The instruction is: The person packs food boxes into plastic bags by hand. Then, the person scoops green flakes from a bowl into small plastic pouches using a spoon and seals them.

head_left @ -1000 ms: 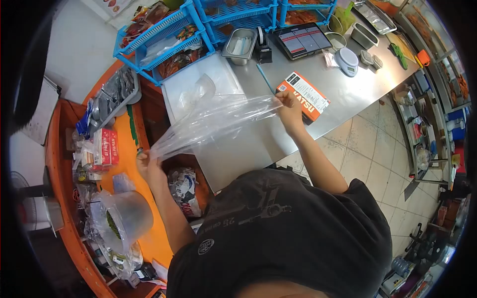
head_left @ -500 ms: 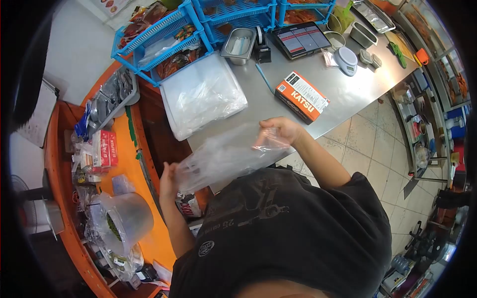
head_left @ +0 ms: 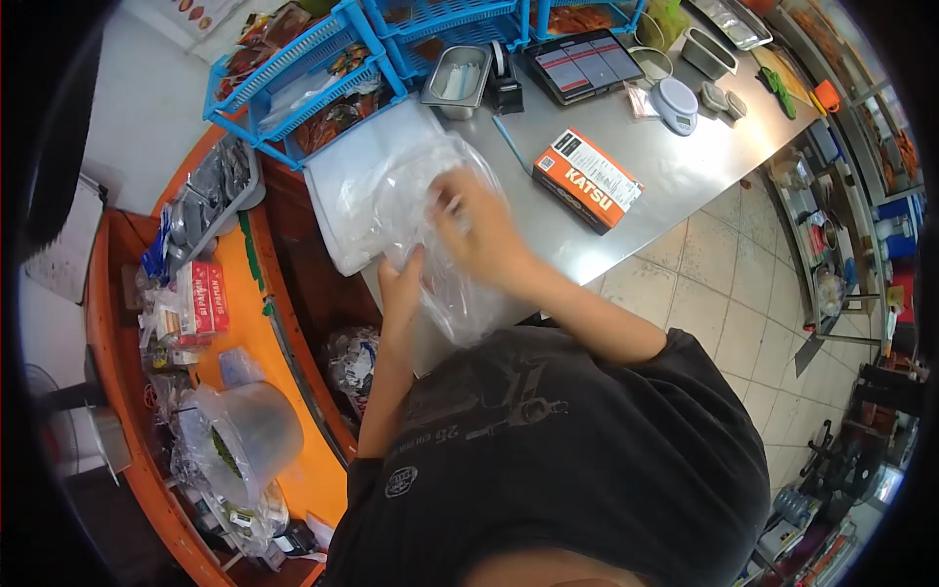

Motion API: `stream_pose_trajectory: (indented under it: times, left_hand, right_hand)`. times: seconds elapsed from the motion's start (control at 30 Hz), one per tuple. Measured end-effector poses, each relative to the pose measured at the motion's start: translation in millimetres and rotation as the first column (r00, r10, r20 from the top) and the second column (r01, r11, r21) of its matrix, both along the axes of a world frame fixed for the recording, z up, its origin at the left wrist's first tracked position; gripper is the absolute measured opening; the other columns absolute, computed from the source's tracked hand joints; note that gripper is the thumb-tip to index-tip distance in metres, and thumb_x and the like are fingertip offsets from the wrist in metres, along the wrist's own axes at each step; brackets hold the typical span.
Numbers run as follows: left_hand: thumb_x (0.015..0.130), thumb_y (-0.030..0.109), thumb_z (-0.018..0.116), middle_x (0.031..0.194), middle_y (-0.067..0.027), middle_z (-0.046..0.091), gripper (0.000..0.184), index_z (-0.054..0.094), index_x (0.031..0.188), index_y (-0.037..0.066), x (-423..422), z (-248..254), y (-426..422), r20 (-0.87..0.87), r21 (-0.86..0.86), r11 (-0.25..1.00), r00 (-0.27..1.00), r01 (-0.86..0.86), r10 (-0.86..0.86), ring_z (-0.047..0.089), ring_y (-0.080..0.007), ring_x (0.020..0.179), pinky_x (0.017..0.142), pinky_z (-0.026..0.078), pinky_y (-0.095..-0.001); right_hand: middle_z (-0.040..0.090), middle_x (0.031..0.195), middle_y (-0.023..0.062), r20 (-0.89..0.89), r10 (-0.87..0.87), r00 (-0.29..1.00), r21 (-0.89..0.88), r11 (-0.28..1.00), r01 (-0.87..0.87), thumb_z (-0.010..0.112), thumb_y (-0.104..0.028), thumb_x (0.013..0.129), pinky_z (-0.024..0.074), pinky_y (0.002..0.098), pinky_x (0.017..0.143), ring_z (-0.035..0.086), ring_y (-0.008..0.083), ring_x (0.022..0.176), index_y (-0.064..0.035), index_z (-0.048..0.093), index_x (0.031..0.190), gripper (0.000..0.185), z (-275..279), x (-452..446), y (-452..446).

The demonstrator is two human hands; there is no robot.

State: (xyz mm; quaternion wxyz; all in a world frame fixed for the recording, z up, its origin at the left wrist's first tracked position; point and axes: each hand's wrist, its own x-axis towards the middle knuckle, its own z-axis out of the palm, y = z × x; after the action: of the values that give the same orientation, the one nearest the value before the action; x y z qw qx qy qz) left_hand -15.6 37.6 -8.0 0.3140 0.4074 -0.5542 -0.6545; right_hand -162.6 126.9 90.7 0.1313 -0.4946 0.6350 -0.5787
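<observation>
A clear plastic bag (head_left: pixel 452 305) hangs crumpled between my two hands above the near edge of the metal counter. My left hand (head_left: pixel 401 279) grips it from below, thumb pointing up. Slightly higher and to the right, my right hand (head_left: pixel 481 235) has curled fingers against the bag's upper part; motion blurs it a little. Behind the hands lies a flat stack of clear plastic sheets or bags (head_left: pixel 342 191), partly covered by the held bag. To the right sits an orange and white KATSU box (head_left: pixel 589 181).
Blue stacked baskets (head_left: pixel 323 83) stand at the back, near a metal container (head_left: pixel 458 80), a tablet (head_left: pixel 587 67) and a small scale (head_left: pixel 675 106). On the orange shelf at left are a clear tub (head_left: pixel 264 430) and a red and white box (head_left: pixel 207 298).
My hands have come together from wide apart. The right hand moved left and up, the left hand right and up, and the stretched bag is now bunched between them.
</observation>
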Motion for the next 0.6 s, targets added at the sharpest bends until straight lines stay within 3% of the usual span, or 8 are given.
stream_pose_trajectory:
  times: [0.03, 0.17, 0.23, 0.33, 0.4, 0.47, 0.57, 0.6]
  left_hand:
    - [0.087, 0.019, 0.064, 0.083, -0.0037, 0.062, 0.028, 0.059, 0.108, 0.000, -6.0, 4.0, 1.2, -0.063, 0.075, 0.997, 0.998, -0.011, 0.016, 0.055, -0.0101, 0.058, 0.046, 0.045, -0.0249]
    - [0.083, 0.016, 0.065, 0.077, -0.0021, 0.059, 0.023, 0.060, 0.101, 0.002, 10.0, -10.0, -15.7, 0.012, 0.519, 0.842, 0.986, -0.148, 0.166, 0.054, -0.0089, 0.056, 0.044, 0.044, -0.0233]
    - [0.078, 0.013, 0.065, 0.074, -0.0011, 0.057, 0.021, 0.057, 0.095, 0.003, 42.2, -11.3, -32.4, 0.308, 0.026, 0.971, 0.926, -0.237, 0.218, 0.054, -0.0095, 0.054, 0.044, 0.043, -0.0239]
    - [0.072, 0.009, 0.064, 0.078, -0.0073, 0.060, 0.026, 0.054, 0.096, 0.004, 74.7, -19.4, -44.6, 0.662, -0.314, 0.949, 0.713, -0.018, 0.232, 0.060, -0.0222, 0.065, 0.057, 0.047, -0.0331]
    - [0.072, 0.009, 0.065, 0.080, -0.0111, 0.060, 0.028, 0.054, 0.097, 0.005, 68.4, 11.3, -28.6, 0.864, -0.445, 0.848, 0.387, 0.288, 0.322, 0.062, -0.0294, 0.073, 0.064, 0.049, -0.0385]
    - [0.072, 0.011, 0.066, 0.082, -0.0135, 0.060, 0.031, 0.053, 0.100, 0.007, 47.4, 47.9, -11.9, 0.676, -0.732, 0.538, 0.539, 0.417, 0.503, 0.061, -0.0335, 0.078, 0.068, 0.047, -0.0423]
    - [0.070, 0.016, 0.072, 0.094, -0.0148, 0.058, 0.044, 0.050, 0.107, 0.009, 11.7, 50.0, 18.2, 0.633, -0.613, 0.687, 0.763, 0.390, 0.131, 0.059, -0.0345, 0.091, 0.077, 0.045, -0.0462]
    - [0.068, 0.018, 0.075, 0.104, -0.0162, 0.055, 0.053, 0.048, 0.113, 0.009, 11.1, 21.9, 16.8, 0.738, -0.437, 0.688, 0.668, 0.579, -0.093, 0.054, -0.0362, 0.099, 0.084, 0.042, -0.0473]
  right_hand:
    - [0.057, 0.092, 0.0205, 0.175, 0.186, 0.967, 0.084, 0.976, -0.203, 0.066, -0.011, 0.082, 0.0466, 0.0420, 0.077, 0.060, 0.0339, 0.088, 0.0013, 0.051, 0.108, 0.032, -0.4, 11.2, 1.7]
    - [0.058, 0.104, 0.0201, -0.422, 0.108, 0.900, 0.566, 0.807, 0.169, 0.068, -0.014, 0.079, 0.0477, 0.0400, 0.086, 0.059, 0.0320, 0.100, 0.0005, 0.049, 0.118, 0.046, -106.9, -6.7, -7.2]
    - [0.058, 0.112, 0.0189, -0.503, 0.267, 0.822, 0.735, 0.633, 0.244, 0.070, -0.016, 0.076, 0.0484, 0.0385, 0.089, 0.059, 0.0316, 0.103, -0.0010, 0.044, 0.126, 0.058, -131.6, -36.2, 11.8]
    - [0.056, 0.120, 0.0184, -0.315, 0.512, 0.799, 0.908, 0.407, 0.097, 0.074, -0.020, 0.071, 0.0488, 0.0367, 0.090, 0.059, 0.0315, 0.107, -0.0038, 0.034, 0.137, 0.078, -130.7, -56.4, 22.5]
    - [0.054, 0.124, 0.0191, -0.243, 0.581, 0.777, 0.951, 0.301, 0.073, 0.076, -0.023, 0.068, 0.0486, 0.0364, 0.090, 0.058, 0.0319, 0.111, -0.0053, 0.027, 0.142, 0.090, -106.5, -50.9, 19.8]
    - [0.055, 0.124, 0.0190, -0.200, 0.612, 0.765, 0.965, 0.259, 0.045, 0.076, -0.023, 0.067, 0.0490, 0.0355, 0.089, 0.059, 0.0313, 0.110, -0.0073, 0.022, 0.145, 0.097, -97.4, -49.8, 20.3]
    - [0.055, 0.126, 0.0166, -0.208, 0.624, 0.753, 0.963, 0.265, 0.047, 0.077, -0.023, 0.065, 0.0506, 0.0362, 0.086, 0.060, 0.0289, 0.109, -0.0119, 0.020, 0.147, 0.101, -103.3, -40.0, 15.6]
    - [0.055, 0.127, 0.0154, -0.227, 0.621, 0.750, 0.958, 0.280, 0.058, 0.077, -0.023, 0.065, 0.0514, 0.0368, 0.084, 0.060, 0.0278, 0.108, -0.0138, 0.020, 0.148, 0.101, -104.8, -38.8, 11.8]
